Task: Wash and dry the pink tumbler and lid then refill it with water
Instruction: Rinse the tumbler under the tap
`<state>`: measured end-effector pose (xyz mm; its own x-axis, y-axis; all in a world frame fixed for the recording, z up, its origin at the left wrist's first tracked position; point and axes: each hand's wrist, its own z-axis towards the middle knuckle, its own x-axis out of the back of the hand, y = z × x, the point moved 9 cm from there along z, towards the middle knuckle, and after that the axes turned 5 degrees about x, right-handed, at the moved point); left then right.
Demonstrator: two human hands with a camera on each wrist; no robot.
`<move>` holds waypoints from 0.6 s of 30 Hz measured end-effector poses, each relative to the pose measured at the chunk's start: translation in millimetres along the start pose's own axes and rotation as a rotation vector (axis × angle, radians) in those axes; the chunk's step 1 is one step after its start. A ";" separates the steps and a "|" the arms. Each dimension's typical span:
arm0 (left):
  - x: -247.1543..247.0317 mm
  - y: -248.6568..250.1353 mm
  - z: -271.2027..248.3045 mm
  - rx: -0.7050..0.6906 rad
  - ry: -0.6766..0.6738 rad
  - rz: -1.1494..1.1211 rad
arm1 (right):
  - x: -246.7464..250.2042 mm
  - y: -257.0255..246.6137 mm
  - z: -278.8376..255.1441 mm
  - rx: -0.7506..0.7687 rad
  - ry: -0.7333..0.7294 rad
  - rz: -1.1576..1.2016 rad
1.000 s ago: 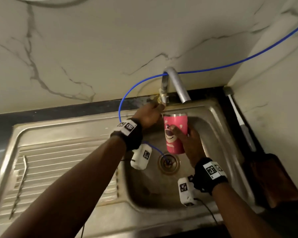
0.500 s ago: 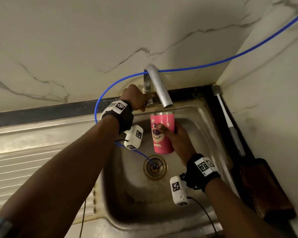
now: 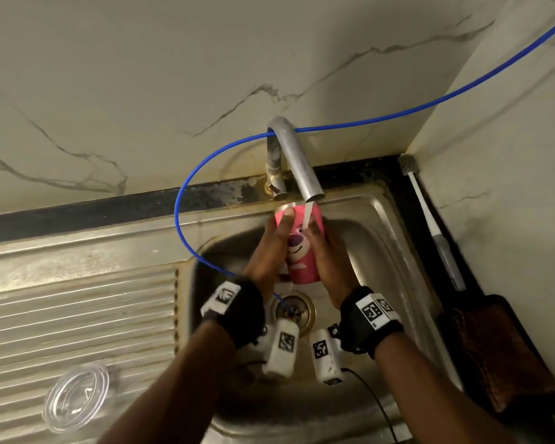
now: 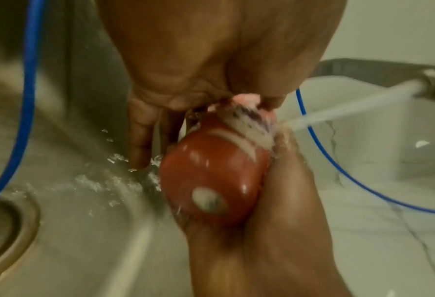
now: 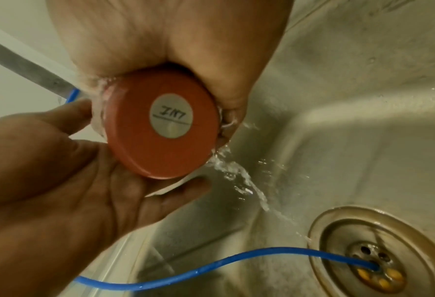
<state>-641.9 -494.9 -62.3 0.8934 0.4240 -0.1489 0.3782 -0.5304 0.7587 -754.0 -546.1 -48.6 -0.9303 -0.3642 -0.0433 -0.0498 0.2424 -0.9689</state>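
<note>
Since the earlier frame the left hand has left the tap valve and joined the right hand on the pink tumbler. Both grips wrap its sides, held over the sink basin near the back edge, under the spout. Water runs onto the cup. Its clear lid lies on the drainboard, near the front-left corner.

The round silver sticker in the middle of the pink tumbler's base bears handwritten marks that look like "IN7". The wristbands' black-and-white squares are coded patterns, not readable text.
</note>
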 end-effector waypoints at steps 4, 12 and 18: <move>-11.0 -8.6 -8.3 -0.094 0.026 -0.216 | -2.8 -7.4 -8.8 0.051 0.012 -0.078; -1.9 4.9 -3.8 -0.145 0.092 -0.242 | -14.0 -22.0 -31.4 0.325 -0.098 -0.562; 0.9 -8.7 0.3 -0.162 0.109 -0.190 | -25.1 -20.1 -18.6 0.247 -0.192 -0.571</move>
<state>-644.2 -490.1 -69.3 0.7754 0.5859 -0.2355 0.4848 -0.3134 0.8166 -736.5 -525.1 -23.5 -0.6998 -0.5341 0.4743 -0.4109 -0.2422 -0.8789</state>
